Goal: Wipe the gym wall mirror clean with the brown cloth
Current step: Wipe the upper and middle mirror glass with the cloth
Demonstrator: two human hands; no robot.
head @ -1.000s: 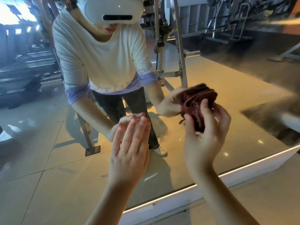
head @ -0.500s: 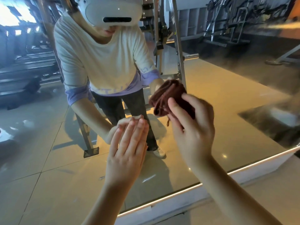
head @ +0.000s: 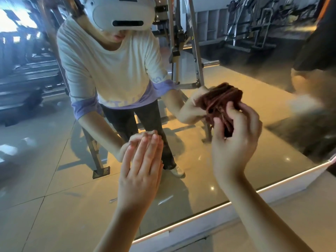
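A bunched, dark brown cloth of soft ribbed fabric (head: 223, 117) is gripped in the right hand (head: 236, 140), with fingers and thumb curled round it, and is held against the large gym wall mirror (head: 54, 179) in its right half, well above the white lower frame (head: 200, 227). The left hand (head: 143, 164) is held flat with straight, closed fingers, whose tips meet their own reflection on the glass; nothing is held in it. The wiping is judged to be under way, not finished: short streaks are seen low on the glass below the left hand, and a hazy patch at the far right, so most of the surface is presumed left. As a crumpled wad, the cloth shows no clear point; its long axis is judged roughly upright, with folds running diagonally.
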